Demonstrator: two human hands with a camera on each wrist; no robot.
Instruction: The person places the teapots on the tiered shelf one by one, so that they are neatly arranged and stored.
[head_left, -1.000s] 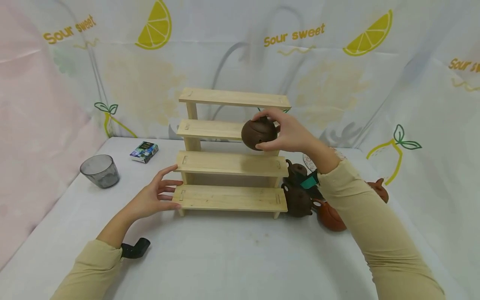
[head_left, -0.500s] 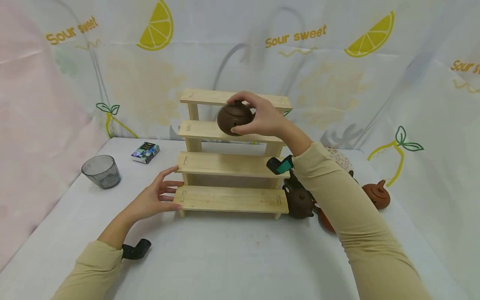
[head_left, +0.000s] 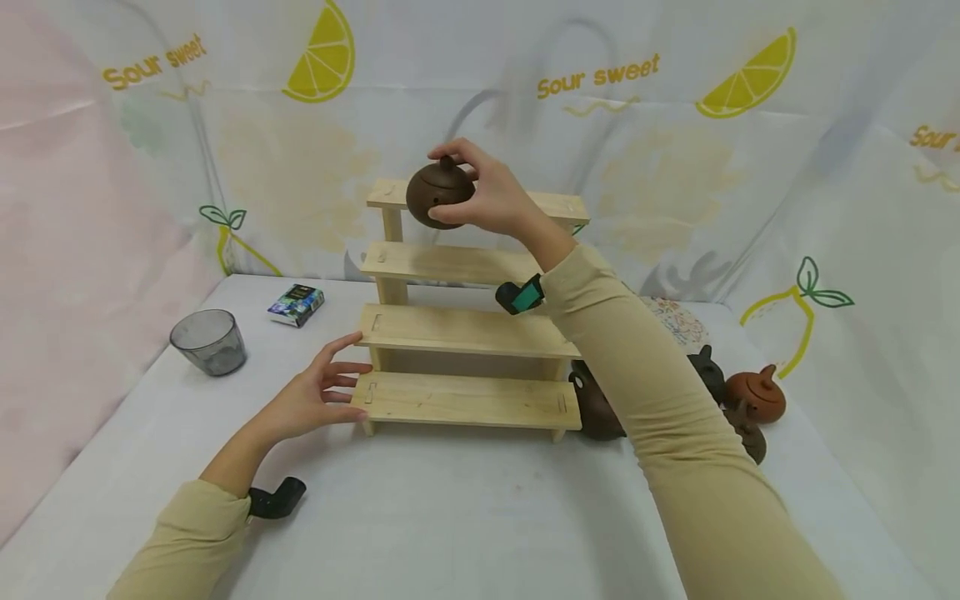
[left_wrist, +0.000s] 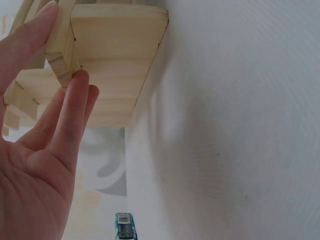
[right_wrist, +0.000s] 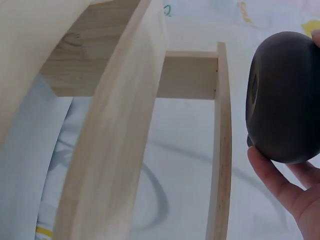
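Note:
A small dark brown clay teapot (head_left: pixel 427 190) is held in the air by my right hand (head_left: pixel 491 196), level with the top tier of a wooden stepped display rack (head_left: pixel 465 329). My thumb lies on the teapot's near side and the fingers reach over its top by the lid knob. In the right wrist view the round teapot (right_wrist: pixel 285 95) is apart from the rack's boards (right_wrist: pixel 112 120). My left hand (head_left: pixel 307 400) grips the rack's left end, thumb at the bottom board's front corner and fingers against its end, as the left wrist view also shows.
A grey glass cup (head_left: pixel 210 342) and a small patterned box (head_left: pixel 297 305) stand left of the rack. On the right are a dark teapot (head_left: pixel 596 412) beside the rack, a reddish teapot (head_left: pixel 756 396) and other dark ones, partly behind my right sleeve (head_left: pixel 667 417).
My right hand has carried the teapot up and left, from around the rack's second-highest tier to its top tier. The left hand has kept its place on the rack.

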